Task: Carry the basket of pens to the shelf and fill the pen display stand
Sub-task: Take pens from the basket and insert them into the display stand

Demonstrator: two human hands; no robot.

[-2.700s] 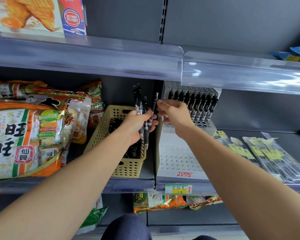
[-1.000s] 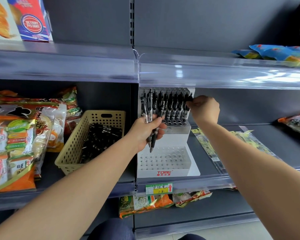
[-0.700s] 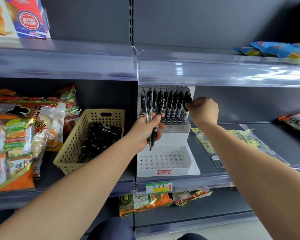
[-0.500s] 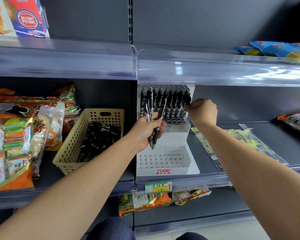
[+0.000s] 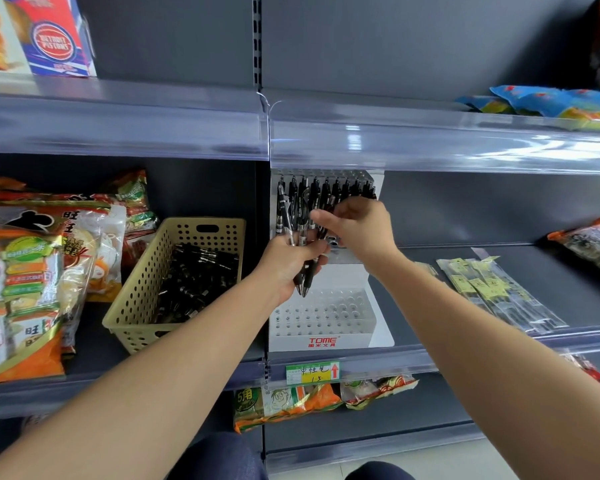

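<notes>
A beige perforated basket [image 5: 136,306] sits on the middle shelf and holds several black pens [image 5: 198,275]. To its right stands a white tiered pen display stand [image 5: 326,341]. Its top tier carries a row of black pens [image 5: 329,187]; the holes of its lower tier [image 5: 323,310] have no pens in them. My left hand [image 5: 288,265] grips a bundle of black pens [image 5: 293,216] upright in front of the stand. My right hand [image 5: 361,230] is right beside it, thumb and fingers pinching one pen [image 5: 330,203] at the bundle's right side.
Large orange snack bags [image 5: 25,271] crowd the shelf left of the basket. Flat clear packets [image 5: 499,292] lie right of the stand. The upper shelf's clear front rail [image 5: 361,143] overhangs the stand's top. A price tag [image 5: 312,372] hangs below the stand.
My right hand has left the right end of the stand's top row and moved left and down to the bundle in my left hand. The left hand has stayed put.
</notes>
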